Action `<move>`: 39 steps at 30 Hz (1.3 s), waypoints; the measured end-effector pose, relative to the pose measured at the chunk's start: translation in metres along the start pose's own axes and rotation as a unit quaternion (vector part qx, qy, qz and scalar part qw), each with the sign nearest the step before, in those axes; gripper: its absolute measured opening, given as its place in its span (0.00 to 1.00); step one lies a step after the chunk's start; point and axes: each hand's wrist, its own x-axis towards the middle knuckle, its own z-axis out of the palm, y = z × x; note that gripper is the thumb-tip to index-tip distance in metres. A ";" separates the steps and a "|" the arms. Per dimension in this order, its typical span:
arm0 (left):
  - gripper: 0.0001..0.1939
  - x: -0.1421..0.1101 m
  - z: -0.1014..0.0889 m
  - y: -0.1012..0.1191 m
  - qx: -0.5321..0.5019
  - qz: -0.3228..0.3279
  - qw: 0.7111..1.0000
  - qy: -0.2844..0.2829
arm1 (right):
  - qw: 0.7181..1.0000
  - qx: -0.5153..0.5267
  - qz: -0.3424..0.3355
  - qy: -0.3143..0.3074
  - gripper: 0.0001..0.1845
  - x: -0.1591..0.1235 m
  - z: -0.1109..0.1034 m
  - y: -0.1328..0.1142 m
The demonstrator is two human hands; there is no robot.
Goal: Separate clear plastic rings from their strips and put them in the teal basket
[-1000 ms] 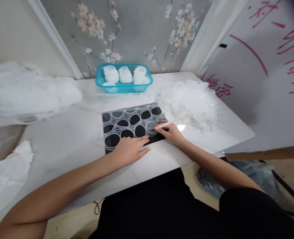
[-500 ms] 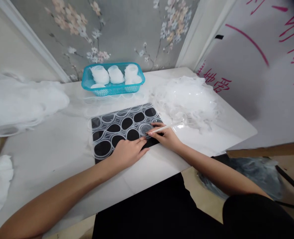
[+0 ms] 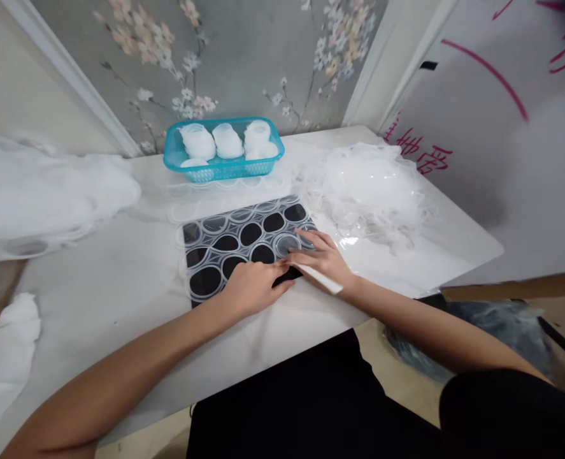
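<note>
A translucent sheet with rows of round cut-outs [image 3: 221, 243] lies over a black board [image 3: 204, 280] on the white table. My left hand [image 3: 256, 287] rests on the near edge of the sheet, fingers stretched toward the right and thumb apart. Just right of it, my right hand [image 3: 323, 258] holds a slim white pen-like tool [image 3: 320, 278], whose back end tilts toward me. The tool's tip is hidden near the left fingertips. Beside both hands, a round clear disc [image 3: 286, 246] still sits in its opening in the sheet.
Behind the board stands a blue basket [image 3: 225, 171] with several stacks of white discs [image 3: 228, 140]. A heap of clear plastic scraps [image 3: 365, 185] lies at the right, and a large pile of translucent sheets [image 3: 48, 191] at the left. A whiteboard [image 3: 473, 159] leans on the right.
The white tool has swung in my right hand, its back end moving from pointing right to pointing toward me. My right-hand fingers have spread more. The left hand stays on the sheet; the view shifted slightly.
</note>
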 end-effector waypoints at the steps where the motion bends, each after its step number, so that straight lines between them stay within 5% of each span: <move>1: 0.22 0.001 -0.002 -0.002 -0.009 -0.002 1.000 -0.007 | 0.999 -0.026 -0.021 -0.016 0.11 0.005 -0.003 0.001; 3: 0.22 0.003 -0.005 -0.005 -0.027 -0.005 1.000 -0.012 | 0.999 -0.052 -0.004 0.011 0.11 0.019 -0.013 0.009; 8: 0.21 0.004 -0.013 -0.009 -0.057 0.008 0.998 -0.018 | 0.951 -0.036 0.179 0.248 0.12 0.033 -0.044 0.039; 12: 0.20 0.010 -0.016 -0.001 -0.043 0.016 0.999 0.024 | 0.966 0.062 0.175 0.182 0.10 0.001 -0.042 0.045; 17: 0.22 0.025 -0.009 0.017 0.016 0.065 0.996 0.062 | 0.949 0.232 0.200 0.072 0.11 -0.018 -0.027 0.041; 26: 0.23 0.032 0.006 0.024 0.080 0.085 0.990 0.082 | 0.953 0.237 0.188 0.029 0.10 -0.014 -0.027 0.042; 31: 0.23 0.032 0.011 0.024 0.081 0.091 0.988 0.096 | 0.982 0.129 0.127 0.048 0.09 -0.021 -0.023 0.041; 36: 0.29 0.033 0.013 0.025 0.059 0.078 0.991 0.092 | 0.995 -0.092 -0.036 -0.001 0.09 -0.014 -0.027 0.036; 39: 0.30 0.033 0.011 0.025 0.055 0.075 0.993 0.073 | 0.985 -0.157 0.003 0.073 0.11 0.008 -0.041 0.054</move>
